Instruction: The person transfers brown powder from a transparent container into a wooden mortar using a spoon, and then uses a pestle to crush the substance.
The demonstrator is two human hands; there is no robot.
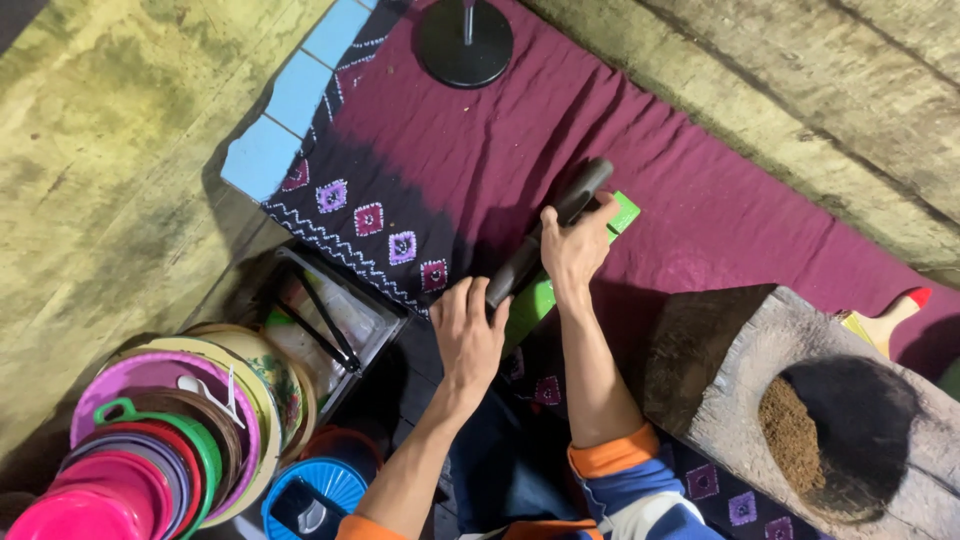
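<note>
Black stone roller point(545, 235) lies slanted across a green slab point(560, 275) on the maroon cloth point(700, 200). Both hands curl around it: left hand point(468, 335) at its lower end, right hand point(575, 245) near the upper end, forearms extended forward.

Matt black roller point(548, 232), glossy green plastic board point(622, 212); creased maroon cloth point(700, 200); rough wooden mortar point(740, 400)

Both hands grip a long dark cylindrical pestle point(545, 238) lying tilted across a green board point(625, 212) on a maroon patterned cloth point(430, 140), the left hand point(468, 335) at its lower end, the right hand point(575, 245) near its upper end, fingers curled over it.
</note>
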